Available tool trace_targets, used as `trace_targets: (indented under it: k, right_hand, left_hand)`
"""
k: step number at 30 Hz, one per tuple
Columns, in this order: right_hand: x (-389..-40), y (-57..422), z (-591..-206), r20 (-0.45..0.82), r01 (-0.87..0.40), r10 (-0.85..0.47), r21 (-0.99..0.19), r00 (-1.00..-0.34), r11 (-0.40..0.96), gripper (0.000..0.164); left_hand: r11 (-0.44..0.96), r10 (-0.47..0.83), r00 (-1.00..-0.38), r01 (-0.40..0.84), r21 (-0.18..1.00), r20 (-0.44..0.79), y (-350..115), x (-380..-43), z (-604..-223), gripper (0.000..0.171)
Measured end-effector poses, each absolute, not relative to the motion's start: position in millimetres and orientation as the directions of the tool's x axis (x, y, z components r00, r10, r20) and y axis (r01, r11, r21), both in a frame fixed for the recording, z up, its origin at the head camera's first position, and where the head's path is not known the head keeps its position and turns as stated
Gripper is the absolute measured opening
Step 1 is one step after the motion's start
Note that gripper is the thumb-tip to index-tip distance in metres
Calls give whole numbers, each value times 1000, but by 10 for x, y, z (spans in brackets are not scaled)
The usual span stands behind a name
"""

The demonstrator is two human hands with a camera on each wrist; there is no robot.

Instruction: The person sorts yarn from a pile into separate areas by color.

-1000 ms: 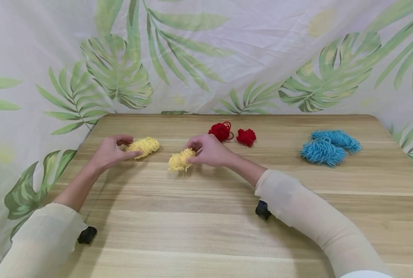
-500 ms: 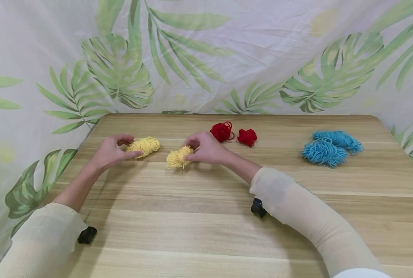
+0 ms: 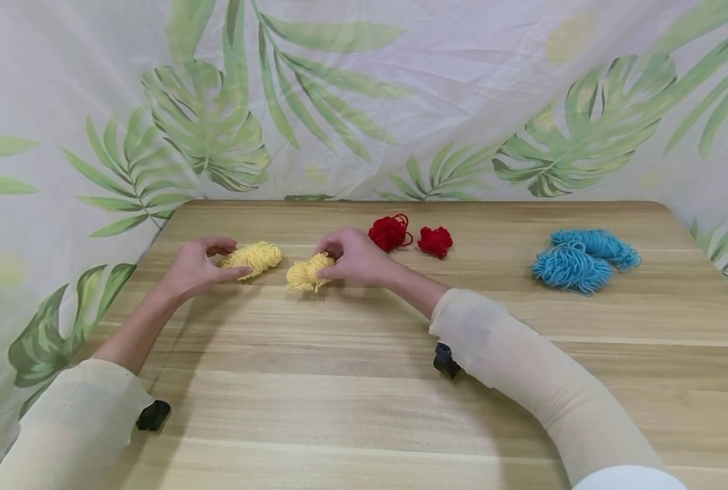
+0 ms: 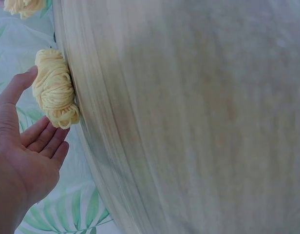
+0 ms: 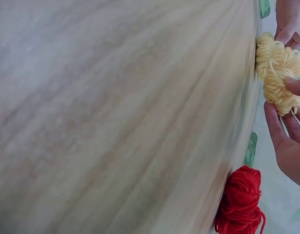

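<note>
Two small skeins of yellow yarn lie toward the left of the table. My left hand point(image 3: 201, 267) is at the outer end of the left yellow skein point(image 3: 255, 258); the left wrist view shows its thumb point(image 4: 24, 82) beside the yarn and the other fingers fairly straight, not wrapped round it. Between thumb and fingers, my right hand point(image 3: 354, 258) pinches the right end of the other yellow skein point(image 3: 305, 273). This skein sits a short gap to the right of the first and slightly nearer to me, with loose strands sticking out.
Behind my right hand, a red yarn ball point(image 3: 390, 233) with loose loops lies beside a smaller red bundle point(image 3: 435, 241). Farther right, two blue skeins point(image 3: 572, 268) overlap. A leaf-print cloth point(image 3: 339, 102) hangs along the far edge of the wooden table point(image 3: 314, 408).
My right hand has moved left and slightly away from me with the yellow skein, narrowing the gap to the other one. The left hand and its skein stay in place.
</note>
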State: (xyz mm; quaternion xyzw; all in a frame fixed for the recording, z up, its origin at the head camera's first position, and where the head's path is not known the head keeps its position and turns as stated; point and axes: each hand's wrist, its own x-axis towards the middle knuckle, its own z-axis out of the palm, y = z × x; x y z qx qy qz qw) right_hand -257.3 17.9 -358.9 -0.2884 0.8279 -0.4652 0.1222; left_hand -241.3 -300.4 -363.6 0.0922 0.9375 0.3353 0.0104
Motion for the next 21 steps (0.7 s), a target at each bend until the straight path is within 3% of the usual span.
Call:
trace_targets:
  k: [21]
  right_hand:
    - [-2648,40,-3636,69,-360,-582,-842,-811,401,21]
  left_hand:
    - [765,189,-981,170,622,37,-2986,-2429,-3643,65]
